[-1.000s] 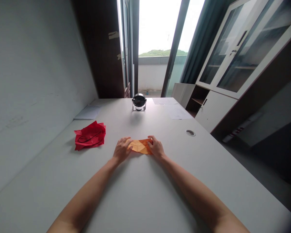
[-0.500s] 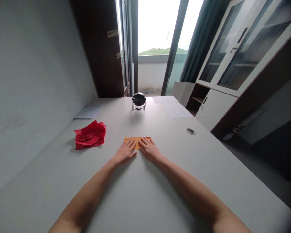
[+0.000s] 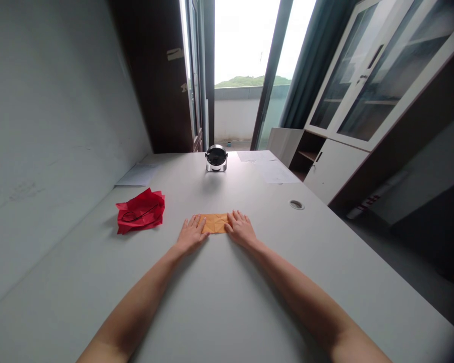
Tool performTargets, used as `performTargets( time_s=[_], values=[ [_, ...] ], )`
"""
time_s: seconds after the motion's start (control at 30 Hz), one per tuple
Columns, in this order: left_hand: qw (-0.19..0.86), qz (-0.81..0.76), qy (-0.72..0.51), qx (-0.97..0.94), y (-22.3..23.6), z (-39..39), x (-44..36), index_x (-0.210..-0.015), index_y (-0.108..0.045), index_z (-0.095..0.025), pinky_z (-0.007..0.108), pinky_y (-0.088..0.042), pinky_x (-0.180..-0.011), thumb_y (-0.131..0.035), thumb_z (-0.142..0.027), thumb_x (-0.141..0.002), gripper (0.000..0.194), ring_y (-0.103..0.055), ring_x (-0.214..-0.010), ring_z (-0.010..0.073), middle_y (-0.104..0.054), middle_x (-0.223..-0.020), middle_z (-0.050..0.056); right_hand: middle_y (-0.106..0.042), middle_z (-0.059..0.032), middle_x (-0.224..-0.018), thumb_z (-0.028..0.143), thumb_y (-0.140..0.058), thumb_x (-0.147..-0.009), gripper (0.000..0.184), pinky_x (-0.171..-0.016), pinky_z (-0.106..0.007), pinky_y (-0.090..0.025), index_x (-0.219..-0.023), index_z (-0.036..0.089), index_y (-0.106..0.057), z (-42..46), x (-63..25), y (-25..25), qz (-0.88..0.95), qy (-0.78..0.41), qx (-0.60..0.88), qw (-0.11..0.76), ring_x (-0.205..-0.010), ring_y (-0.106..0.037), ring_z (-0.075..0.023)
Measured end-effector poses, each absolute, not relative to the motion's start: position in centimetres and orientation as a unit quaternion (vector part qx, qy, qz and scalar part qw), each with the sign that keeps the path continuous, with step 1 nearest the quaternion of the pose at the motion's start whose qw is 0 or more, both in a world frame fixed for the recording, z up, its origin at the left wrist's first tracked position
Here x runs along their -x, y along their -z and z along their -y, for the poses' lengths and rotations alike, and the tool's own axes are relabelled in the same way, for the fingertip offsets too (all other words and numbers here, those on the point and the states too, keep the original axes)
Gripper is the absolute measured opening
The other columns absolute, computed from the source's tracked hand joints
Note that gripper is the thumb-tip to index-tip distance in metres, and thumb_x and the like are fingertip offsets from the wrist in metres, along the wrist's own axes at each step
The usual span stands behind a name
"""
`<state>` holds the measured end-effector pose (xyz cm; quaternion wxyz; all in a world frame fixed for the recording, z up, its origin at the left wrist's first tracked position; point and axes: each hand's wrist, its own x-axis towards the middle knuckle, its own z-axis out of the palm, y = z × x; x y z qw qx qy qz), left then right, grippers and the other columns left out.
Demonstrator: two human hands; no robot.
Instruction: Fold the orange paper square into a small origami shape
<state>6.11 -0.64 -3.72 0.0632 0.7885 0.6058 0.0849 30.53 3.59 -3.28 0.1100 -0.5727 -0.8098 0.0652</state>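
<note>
A strip of orange paper (image 3: 215, 223), folded into a rectangle with crease lines across it, lies flat on the white table (image 3: 219, 302) in front of me. My left hand (image 3: 191, 234) rests over its left end, fingers stretched out and palm down. Over the right end lies my right hand (image 3: 241, 229), also flat with fingers extended. The middle of the paper shows between the two hands, while both ends are hidden under the fingers.
To the left sits a crumpled red paper (image 3: 142, 212) with a thin dark cord on it. A round black-and-silver device (image 3: 216, 159) stands at the far edge. White sheets (image 3: 276, 171) lie back right, near a round cable hole (image 3: 296, 204). A wall (image 3: 53, 151) borders the left side.
My hands have slid apart along the orange paper, left hand to the left and right hand to the right, so more of its creased middle shows.
</note>
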Motion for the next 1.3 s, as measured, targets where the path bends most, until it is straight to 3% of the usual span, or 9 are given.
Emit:
performTargets(
  time_s=[0.27,0.47,0.67,0.83,0.9,1.13,1.3],
  values=[
    [0.034,-0.587,-0.165,-0.792,2.8,0.7,-5.8,-0.139,-0.050,-0.026,0.048,-0.024,-0.117,-0.040,-0.049,-0.097,0.049,-0.036,-0.139,0.0275,-0.043,-0.150,0.010,-0.060,-0.0111,-0.130,0.036,-0.053,-0.093,0.046,-0.107,-0.039,-0.036,-0.136,0.022,-0.052,-4.7,-31.4,3.7,0.787,-0.103,0.550,0.260,-0.120,-0.053,-0.0254],
    [0.033,-0.578,-0.172,-0.797,2.8,0.7,-5.7,-0.134,-0.053,-0.025,0.047,-0.026,-0.115,-0.046,-0.043,-0.095,0.043,-0.037,-0.137,0.0271,-0.046,-0.147,0.010,-0.062,-0.0052,-0.123,0.019,-0.052,-0.089,0.040,-0.094,-0.033,-0.049,-0.128,0.028,-0.058,-4.8,-31.3,4.0,0.780,-0.159,0.498,0.344,-0.105,-0.063,-0.0205],
    [0.040,-0.577,-0.174,-0.797,2.8,0.6,-5.8,-0.133,-0.053,-0.026,0.047,-0.025,-0.116,-0.047,-0.040,-0.094,0.042,-0.038,-0.137,0.0265,-0.047,-0.147,0.009,-0.065,-0.0056,-0.126,0.018,-0.051,-0.092,0.051,-0.097,-0.036,-0.051,-0.142,0.028,-0.048,-4.1,-30.8,3.6,0.803,-0.167,0.414,0.394,-0.108,-0.064,-0.0197],
    [0.046,-0.583,-0.169,-0.794,2.6,0.7,-5.8,-0.132,-0.054,-0.026,0.047,-0.025,-0.116,-0.048,-0.041,-0.094,0.042,-0.038,-0.137,0.0262,-0.046,-0.148,0.009,-0.069,-0.0056,-0.121,0.021,-0.052,-0.094,0.030,-0.100,-0.037,-0.050,-0.118,0.027,-0.068,-3.6,-30.3,3.1,0.877,-0.167,0.317,0.320,-0.116,-0.062,-0.0206],
    [0.044,-0.584,-0.170,-0.792,2.6,0.8,-5.9,-0.132,-0.054,-0.026,0.047,-0.025,-0.116,-0.049,-0.040,-0.093,0.041,-0.038,-0.137,0.0260,-0.046,-0.147,0.008,-0.066,-0.0054,-0.127,0.024,-0.053,-0.094,0.029,-0.107,-0.039,-0.045,-0.118,0.027,-0.068,-3.2,-30.2,2.8,0.905,-0.147,0.289,0.276,-0.125,-0.056,-0.0214],
    [0.034,-0.591,-0.173,-0.787,2.6,0.9,-6.1,-0.136,-0.051,-0.026,0.050,-0.024,-0.117,-0.049,-0.036,-0.094,0.044,-0.038,-0.137,0.0265,-0.048,-0.147,0.008,-0.030,-0.0074,-0.159,0.051,-0.040,-0.099,0.058,-0.121,-0.049,-0.019,-0.152,0.026,-0.037,-1.8,-30.1,1.7,0.929,-0.106,0.338,0.103,-0.149,-0.023,-0.0264],
    [0.048,-0.552,-0.159,-0.817,2.7,0.7,-6.2,-0.139,-0.050,-0.031,0.055,-0.019,-0.118,-0.043,-0.034,-0.097,0.042,-0.038,-0.140,0.0255,-0.047,-0.149,0.006,-0.021,-0.0073,-0.162,0.061,-0.034,-0.098,0.069,-0.122,-0.048,-0.012,-0.156,0.024,-0.026,-2.0,-30.0,2.0,0.919,-0.109,0.372,0.073,-0.151,-0.014,-0.0275]
  ],
)
